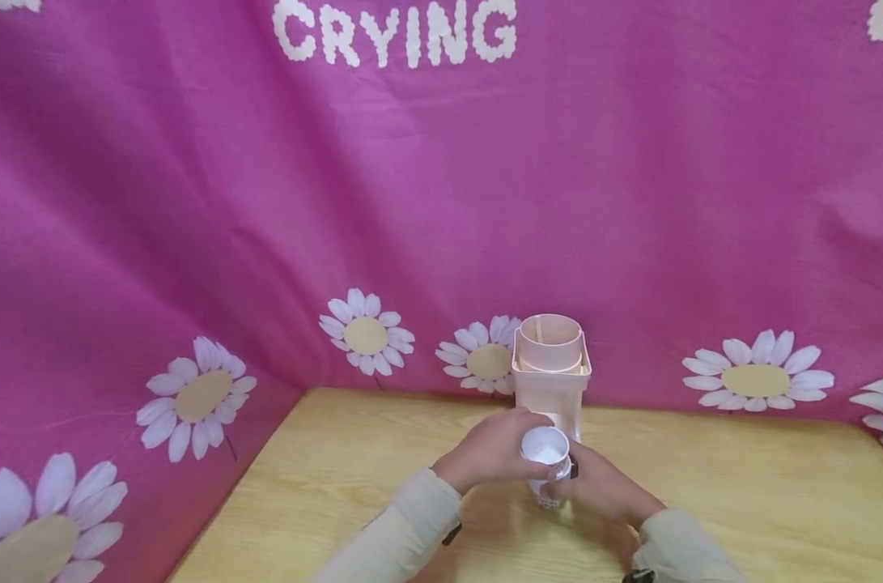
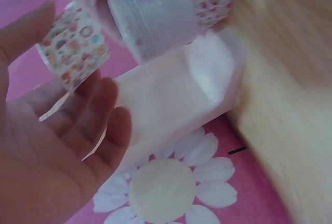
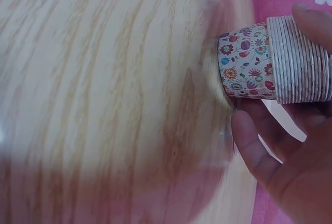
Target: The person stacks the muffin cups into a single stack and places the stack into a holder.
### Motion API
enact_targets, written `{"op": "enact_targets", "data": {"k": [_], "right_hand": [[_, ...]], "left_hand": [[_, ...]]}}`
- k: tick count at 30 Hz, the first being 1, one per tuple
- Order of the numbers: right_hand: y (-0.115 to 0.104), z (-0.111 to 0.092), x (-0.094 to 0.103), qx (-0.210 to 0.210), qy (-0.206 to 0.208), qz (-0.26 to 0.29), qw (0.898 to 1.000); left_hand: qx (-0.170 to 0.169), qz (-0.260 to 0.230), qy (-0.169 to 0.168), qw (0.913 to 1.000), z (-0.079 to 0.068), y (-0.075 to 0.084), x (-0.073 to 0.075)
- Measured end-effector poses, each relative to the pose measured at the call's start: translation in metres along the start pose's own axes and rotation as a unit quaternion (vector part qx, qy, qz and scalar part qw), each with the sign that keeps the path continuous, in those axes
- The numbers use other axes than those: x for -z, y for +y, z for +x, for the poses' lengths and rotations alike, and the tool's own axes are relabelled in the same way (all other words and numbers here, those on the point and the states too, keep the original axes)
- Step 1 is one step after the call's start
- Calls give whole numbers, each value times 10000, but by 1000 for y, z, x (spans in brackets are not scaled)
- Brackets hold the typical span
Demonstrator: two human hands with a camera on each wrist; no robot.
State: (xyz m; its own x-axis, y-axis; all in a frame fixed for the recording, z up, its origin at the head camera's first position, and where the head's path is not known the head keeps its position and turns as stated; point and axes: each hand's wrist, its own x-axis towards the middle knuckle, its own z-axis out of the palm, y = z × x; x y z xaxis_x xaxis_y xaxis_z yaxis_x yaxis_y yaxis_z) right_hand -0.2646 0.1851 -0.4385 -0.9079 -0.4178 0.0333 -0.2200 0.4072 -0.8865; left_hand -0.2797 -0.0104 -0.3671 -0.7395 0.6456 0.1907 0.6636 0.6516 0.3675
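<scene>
My left hand [image 1: 492, 453] pinches a small paper cup [image 2: 78, 47] with a colourful floral print between thumb and fingers. In the head view the white inside of this cup [image 1: 545, 447] faces up. My right hand [image 1: 604, 486] holds a stack of the same paper cups [image 3: 275, 60], their white rims nested tightly together. In the head view the stack stands just below the single cup and is partly hidden by it and the fingers. Directly behind both hands stands a pale pink plastic container [image 1: 550, 389] with a round opening on top.
The wooden table [image 1: 383, 437] has its back and left edges against a magenta cloth [image 1: 616, 202] printed with white daisies and letters. The pink container stands near the table's back edge. Dark bands show at both wrists below the light sleeves [image 1: 405, 526].
</scene>
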Motion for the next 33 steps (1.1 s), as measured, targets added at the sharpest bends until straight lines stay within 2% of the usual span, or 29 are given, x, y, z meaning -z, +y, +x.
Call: {"op": "enact_targets", "data": {"k": [7,14,21,25,33], "right_hand": [[-2,4,-6,61,21,-8,10000],[-4,3,-9,142,75,-84,9998],[-2,2,-11,75,89,108,9999],[1,-1,-10,-71,139,107,9998],[1,0,-3,49,190,-105,9998]], "left_hand": [[216,-19,-58,9997,-7,-3,-5],[-15,-90,-119,9999,-7,-4,-11],[73,-189,28,9998,-8,-5,-16],[178,-85,83,9998,-9,-7,-23],[319,215,67,9992,-6,-3,-30]]}}
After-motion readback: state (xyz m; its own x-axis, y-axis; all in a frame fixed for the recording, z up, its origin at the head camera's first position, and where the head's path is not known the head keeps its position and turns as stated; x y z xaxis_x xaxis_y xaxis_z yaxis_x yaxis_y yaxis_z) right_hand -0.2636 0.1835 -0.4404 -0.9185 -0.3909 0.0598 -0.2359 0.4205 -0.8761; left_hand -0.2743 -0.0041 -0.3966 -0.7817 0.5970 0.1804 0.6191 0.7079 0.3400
